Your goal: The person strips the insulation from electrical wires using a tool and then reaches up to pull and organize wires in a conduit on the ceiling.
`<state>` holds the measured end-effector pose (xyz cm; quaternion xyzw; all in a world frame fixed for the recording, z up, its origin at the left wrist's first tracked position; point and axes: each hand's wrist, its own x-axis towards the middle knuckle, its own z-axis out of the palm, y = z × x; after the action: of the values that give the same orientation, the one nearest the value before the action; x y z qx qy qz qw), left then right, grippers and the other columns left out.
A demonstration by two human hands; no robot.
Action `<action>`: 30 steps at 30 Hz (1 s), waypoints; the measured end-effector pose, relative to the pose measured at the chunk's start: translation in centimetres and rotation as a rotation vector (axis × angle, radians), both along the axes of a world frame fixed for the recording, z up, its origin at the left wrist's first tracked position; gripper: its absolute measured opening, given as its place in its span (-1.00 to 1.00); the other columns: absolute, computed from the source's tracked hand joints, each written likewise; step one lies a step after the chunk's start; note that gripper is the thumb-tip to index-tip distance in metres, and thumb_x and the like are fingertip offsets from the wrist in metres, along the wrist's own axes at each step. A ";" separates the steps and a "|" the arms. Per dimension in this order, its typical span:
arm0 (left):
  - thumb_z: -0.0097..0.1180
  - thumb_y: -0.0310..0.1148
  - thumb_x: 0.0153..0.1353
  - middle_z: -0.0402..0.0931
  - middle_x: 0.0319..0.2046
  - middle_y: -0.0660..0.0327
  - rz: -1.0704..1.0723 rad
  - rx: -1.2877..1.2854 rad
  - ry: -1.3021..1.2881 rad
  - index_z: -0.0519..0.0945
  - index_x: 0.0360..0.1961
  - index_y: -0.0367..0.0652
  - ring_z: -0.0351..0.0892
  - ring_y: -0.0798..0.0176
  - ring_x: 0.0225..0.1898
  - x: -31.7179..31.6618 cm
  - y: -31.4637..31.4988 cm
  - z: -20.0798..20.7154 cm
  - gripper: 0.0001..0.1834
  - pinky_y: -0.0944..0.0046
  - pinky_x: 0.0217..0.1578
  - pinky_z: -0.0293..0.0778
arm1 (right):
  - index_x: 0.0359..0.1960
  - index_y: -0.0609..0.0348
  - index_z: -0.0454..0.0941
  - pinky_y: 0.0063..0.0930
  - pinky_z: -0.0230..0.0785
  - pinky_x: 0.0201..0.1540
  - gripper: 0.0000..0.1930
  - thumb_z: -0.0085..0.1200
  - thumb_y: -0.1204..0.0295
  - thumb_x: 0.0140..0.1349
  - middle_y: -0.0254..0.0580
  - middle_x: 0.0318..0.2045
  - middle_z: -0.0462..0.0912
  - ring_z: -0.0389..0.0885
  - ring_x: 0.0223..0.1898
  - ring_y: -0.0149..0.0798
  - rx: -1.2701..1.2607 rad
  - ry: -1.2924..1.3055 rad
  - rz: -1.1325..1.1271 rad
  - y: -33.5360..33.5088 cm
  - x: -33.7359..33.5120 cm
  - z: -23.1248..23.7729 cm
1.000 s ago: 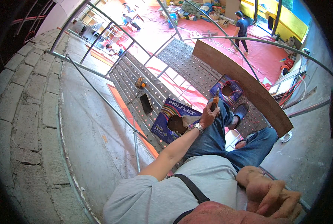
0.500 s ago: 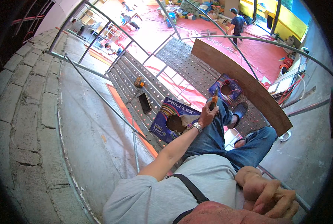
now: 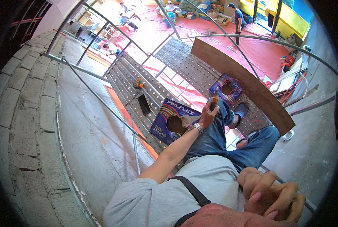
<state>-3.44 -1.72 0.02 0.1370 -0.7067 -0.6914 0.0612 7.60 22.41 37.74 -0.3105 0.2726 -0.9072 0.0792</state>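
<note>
My left hand (image 3: 207, 115), with a metal-banded watch at the wrist, is closed round an orange-handled hand tool (image 3: 214, 101) with a narrow dark tip, pointing away from me. It is above my bent knee, beside a blue wire box (image 3: 164, 125) with a round hole and a torn flap. My right hand (image 3: 273, 195) is raised close at the lower right, its fingers loosely bent and apart; nothing shows between them. Beyond my foot, a second blue box (image 3: 217, 87) has reddish wire round its opening. A dark phone (image 3: 144, 104) lies left of the nearer box.
I sit on perforated metal scaffold planks (image 3: 127, 72) with a gap between them. A yellow-and-black tool (image 3: 138, 83) lies on the left plank. A brown board (image 3: 241, 75) edges the far side. Metal rails (image 3: 97, 100) cross nearby; a person (image 3: 238, 22) stands below.
The fingers of my right hand have spread and shifted slightly. The left hand keeps the tool, turned a little. The person below has moved slightly up the picture.
</note>
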 end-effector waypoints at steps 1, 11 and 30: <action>0.16 -0.30 0.33 0.55 -0.50 0.31 0.007 0.009 0.001 0.51 -0.21 -0.20 0.52 0.47 -0.50 0.0 -0.1 0.0 -0.81 0.40 -0.42 0.48 | -0.06 -0.11 0.52 -0.30 0.36 -0.05 -0.65 0.37 0.32 0.15 -0.34 -0.19 0.42 0.45 -0.07 -0.24 0.000 0.025 -0.011 -0.2 -0.2 -0.4; 0.17 -0.29 0.33 0.55 -0.50 0.31 0.006 0.015 0.002 0.50 -0.22 -0.18 0.51 0.48 -0.49 0.0 -0.2 -0.6 -0.80 0.42 -0.41 0.47 | -0.02 -0.10 0.52 -0.17 0.34 -0.01 -0.54 0.44 0.41 0.04 -0.28 -0.11 0.37 0.35 0.00 -0.26 -0.072 0.291 -0.214 -1.5 -1.1 -1.5; 0.16 -0.27 0.34 0.54 -0.50 0.32 0.016 0.010 -0.014 0.51 -0.20 -0.18 0.50 0.47 -0.49 0.1 -0.3 -0.1 -0.80 0.39 -0.41 0.47 | -0.05 -0.13 0.50 -0.25 0.32 -0.08 -0.56 0.45 0.38 0.04 -0.38 -0.15 0.34 0.31 -0.01 -0.18 -0.053 0.236 -0.095 -0.8 -1.5 -1.0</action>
<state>-3.30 -2.02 -0.12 0.1479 -0.7024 -0.6935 0.0611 6.06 21.64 36.76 -0.4038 0.2702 -0.8740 -0.0049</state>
